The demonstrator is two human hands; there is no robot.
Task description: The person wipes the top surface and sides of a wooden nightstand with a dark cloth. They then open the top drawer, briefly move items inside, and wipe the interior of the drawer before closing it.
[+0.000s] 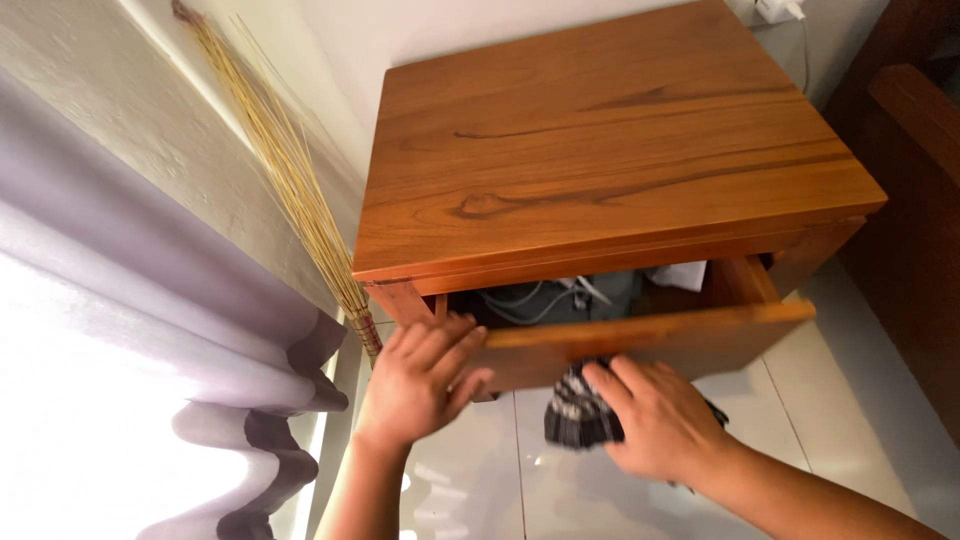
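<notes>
A wooden bedside cabinet [610, 130] stands against the wall with its top drawer [700, 335] pulled partly out. My left hand [425, 375] grips the left end of the drawer front, fingers curled over its top edge. My right hand [665, 420] is below the drawer front and holds a bunched dark checked cloth [580, 410]. Inside the drawer lie pale cables [540, 300] on something grey, and a white paper [680, 275] at the right.
A straw broom [290, 170] leans in the corner left of the cabinet. A pale curtain [150, 330] hangs at the left. A dark wooden bed frame [915, 160] stands at the right. The floor is glossy white tile [820, 400]. A white plug [778, 10] sits on the wall behind.
</notes>
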